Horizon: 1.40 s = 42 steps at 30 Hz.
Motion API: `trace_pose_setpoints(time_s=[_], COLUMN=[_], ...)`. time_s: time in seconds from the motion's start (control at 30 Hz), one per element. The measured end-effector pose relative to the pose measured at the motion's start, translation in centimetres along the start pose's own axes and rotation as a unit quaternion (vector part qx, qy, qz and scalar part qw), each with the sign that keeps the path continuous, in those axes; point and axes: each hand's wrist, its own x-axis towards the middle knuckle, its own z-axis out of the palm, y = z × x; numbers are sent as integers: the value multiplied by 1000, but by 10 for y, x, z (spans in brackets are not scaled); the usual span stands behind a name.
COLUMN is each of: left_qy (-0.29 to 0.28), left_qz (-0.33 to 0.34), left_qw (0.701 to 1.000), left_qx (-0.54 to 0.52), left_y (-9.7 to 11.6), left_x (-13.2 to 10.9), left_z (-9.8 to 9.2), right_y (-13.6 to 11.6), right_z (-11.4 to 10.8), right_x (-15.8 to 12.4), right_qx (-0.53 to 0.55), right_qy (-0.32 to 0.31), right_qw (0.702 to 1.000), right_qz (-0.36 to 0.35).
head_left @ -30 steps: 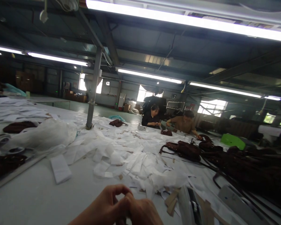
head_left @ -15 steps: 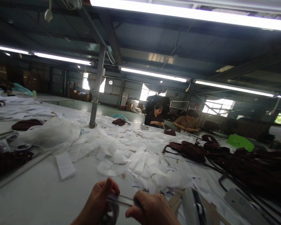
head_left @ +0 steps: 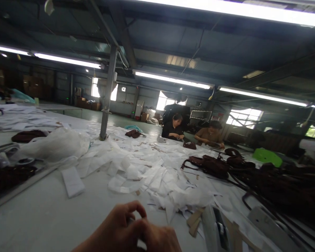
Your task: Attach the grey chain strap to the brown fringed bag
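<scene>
Grey sliver (head_left: 131,221) shows between left hand (head_left: 117,227) and right hand (head_left: 161,237), fingers curled together at six o'clock; whether they pinch it, I cannot tell. A loose hold could lose it among white scraps (head_left: 153,176) at twelve o'clock.

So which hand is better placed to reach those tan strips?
Probably the right hand: it is nearer the tan strips, which lie to its right. The left hand is farther off, with the right between. Whether they hold anything is unclear.
</scene>
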Motion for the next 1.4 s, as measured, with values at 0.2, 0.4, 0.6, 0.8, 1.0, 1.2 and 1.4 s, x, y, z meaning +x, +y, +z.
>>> trace_pose_setpoints(time_s=[0.2,0.4,0.6,0.8,1.0,1.2,1.4], left_qy=[260,135,9,237,190,19,197], left_qz=[22,22,8,9,2,-7,-11], left_qw=[934,972,1000,922,945,1000,922], left_qx=[-244,-191,9,-305,-266,-4,-332], left_y=[15,23,41,32,10,18,34], left_x=[9,4,-4,4,5,1,4], left_z=[11,2,-5,4,0,-3,8], right_y=[-19,-14,-4,-27,-15,-6,-23], right_z=[9,14,-12,-3,11,5,2], right_x=[23,13,24,40,24,22,42], right_qx=[91,13,-6,86,14,10,100], right_qy=[73,28,21,113,62,51,151], right_qw=[989,997,998,988,996,997,982], right_qz=[91,74,-62,64,58,-53,58])
